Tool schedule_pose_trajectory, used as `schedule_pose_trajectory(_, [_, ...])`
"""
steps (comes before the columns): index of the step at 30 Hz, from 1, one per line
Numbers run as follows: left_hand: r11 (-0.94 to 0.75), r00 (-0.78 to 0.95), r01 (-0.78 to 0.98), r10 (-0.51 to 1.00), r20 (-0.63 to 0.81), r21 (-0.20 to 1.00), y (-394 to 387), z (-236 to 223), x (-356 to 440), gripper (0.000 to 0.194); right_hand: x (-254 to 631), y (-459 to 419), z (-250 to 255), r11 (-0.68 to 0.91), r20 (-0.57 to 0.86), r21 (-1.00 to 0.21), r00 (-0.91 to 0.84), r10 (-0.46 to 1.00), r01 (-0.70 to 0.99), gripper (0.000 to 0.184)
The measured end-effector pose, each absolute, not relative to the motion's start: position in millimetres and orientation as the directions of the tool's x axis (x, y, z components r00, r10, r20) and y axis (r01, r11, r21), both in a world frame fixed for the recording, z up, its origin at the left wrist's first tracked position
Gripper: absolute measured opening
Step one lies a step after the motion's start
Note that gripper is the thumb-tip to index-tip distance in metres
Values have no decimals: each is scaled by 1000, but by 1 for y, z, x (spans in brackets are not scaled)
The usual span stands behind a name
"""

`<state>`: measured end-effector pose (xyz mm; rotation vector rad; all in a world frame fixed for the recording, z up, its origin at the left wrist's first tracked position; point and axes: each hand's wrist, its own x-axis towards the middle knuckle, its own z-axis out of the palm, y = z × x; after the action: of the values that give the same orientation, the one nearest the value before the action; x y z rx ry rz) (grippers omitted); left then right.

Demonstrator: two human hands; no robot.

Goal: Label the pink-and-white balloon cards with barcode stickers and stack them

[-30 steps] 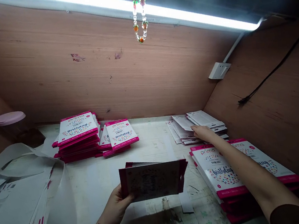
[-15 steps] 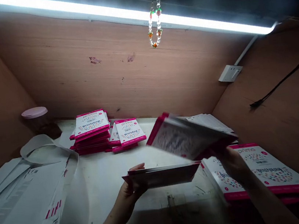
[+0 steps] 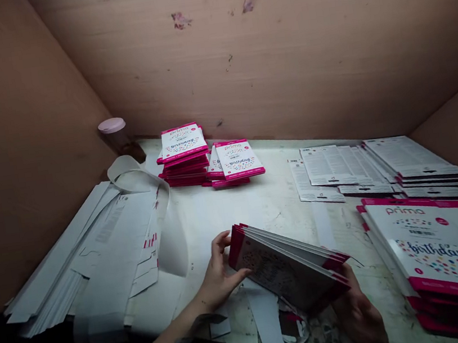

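Observation:
A tilted bundle of pink-and-white card packs (image 3: pixel 287 265) is held between my two hands above the table's front edge. My left hand (image 3: pixel 221 269) grips its left end, thumb on the near face and fingers behind. My right hand (image 3: pixel 359 312) is closed around the lower right corner, its fingers partly hidden by the packs. The printed front of the bundle is in shadow. Just right of it lies a stack of larger "prima birthday" sheets (image 3: pixel 431 251). Paper strips and scraps (image 3: pixel 267 319) lie below the bundle.
At the back stand a pile of finished-looking birthday packs (image 3: pixel 182 144) and a smaller pile (image 3: pixel 240 158). A lidded jar (image 3: pixel 115 133) is in the left corner. Flat white cut sheets (image 3: pixel 114 238) with a curled strip lie left. White printed cards (image 3: pixel 330 166) lie back right.
The two separate bundles, one in each hand, are now together between both hands, lower down. The view has tilted downward, showing more of the table.

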<state>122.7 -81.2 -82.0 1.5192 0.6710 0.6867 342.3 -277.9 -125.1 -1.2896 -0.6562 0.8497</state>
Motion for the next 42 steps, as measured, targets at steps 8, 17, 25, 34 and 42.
schedule_pose_trajectory(8, [-56,763,-51,642,75,997,-94,-78,117,40,308,-262,-102,59,277,-929,580,766,366,43])
schedule_pose_trajectory(17, [-130,762,-93,629,155,987,-93,-82,116,22,302,-265,-104,157,343,-930,635,692,331,27])
schedule_pose_trajectory(25, [-252,752,0,638,166,968,-94,-80,112,52,305,-277,-107,-81,100,-969,670,735,233,23])
schedule_pose_trajectory(34, [-184,774,-30,617,139,982,-97,-86,112,38,301,-274,-109,87,217,-969,634,742,231,23])
schedule_pose_trajectory(42, [-112,801,19,596,52,993,-94,-70,106,13,295,-269,-99,121,246,-966,676,695,228,5])
